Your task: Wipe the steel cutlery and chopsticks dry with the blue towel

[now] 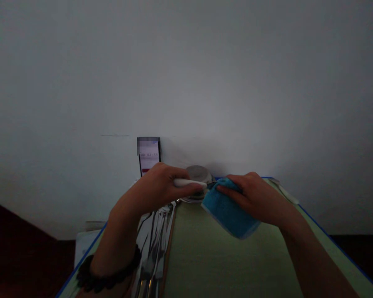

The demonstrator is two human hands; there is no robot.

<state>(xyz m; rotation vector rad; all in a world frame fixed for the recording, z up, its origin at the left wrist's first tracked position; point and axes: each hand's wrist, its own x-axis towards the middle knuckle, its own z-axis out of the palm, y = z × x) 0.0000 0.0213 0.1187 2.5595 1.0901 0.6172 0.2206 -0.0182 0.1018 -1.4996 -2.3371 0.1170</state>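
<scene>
My left hand (161, 182) is closed around the white handle of a utensil (191, 182), held level above the table. A short bit of its metal shows beyond the handle; the rest is hidden in a blue cloth (228, 213), so I cannot tell its kind. Pinched in my right hand (251, 196), the cloth wraps the metal end, and its loose corner hangs down. Behind the utensil stands a round metal container (199, 171), partly covered by my left fingers. Several pieces of cutlery (157, 240) lie lengthwise beneath my left forearm.
A phone (150, 155) showing a running timer leans upright against the pale wall (186, 82). The table (230, 265) has a green top with blue edging. At its far right edge lies a pale, long object (287, 193). A dark beaded bracelet circles my left wrist.
</scene>
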